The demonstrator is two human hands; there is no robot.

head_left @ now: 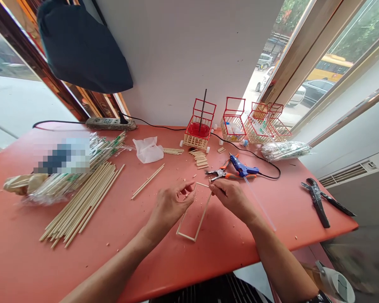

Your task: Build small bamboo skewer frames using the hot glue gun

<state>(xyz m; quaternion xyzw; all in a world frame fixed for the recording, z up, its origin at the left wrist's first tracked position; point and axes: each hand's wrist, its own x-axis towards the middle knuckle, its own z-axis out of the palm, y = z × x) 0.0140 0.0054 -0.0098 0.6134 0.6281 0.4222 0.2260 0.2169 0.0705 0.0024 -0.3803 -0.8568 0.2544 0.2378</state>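
Observation:
A narrow four-sided frame of thin wooden sticks (203, 212) lies between my hands, its near end close to the table's front. My left hand (172, 201) is at its far left corner, thumb and forefinger closing around the stick there; the other fingers are loosely curled. My right hand (232, 197) pinches the far right corner, and its fingertips hide the joint. Just beyond that hand are orange-handled pliers (220, 173) and a blue glue gun (242, 167) with a clear glue stick trailing from its back.
Long sticks (82, 202) and plastic-wrapped bundles lie at left on the red table (139, 256). Short cut sticks (199, 159) lie ahead. Small stick-built carts (197, 134) line the wall. Black-handled cutters (317, 204) rest at right. A black cord runs from the power strip (109, 123).

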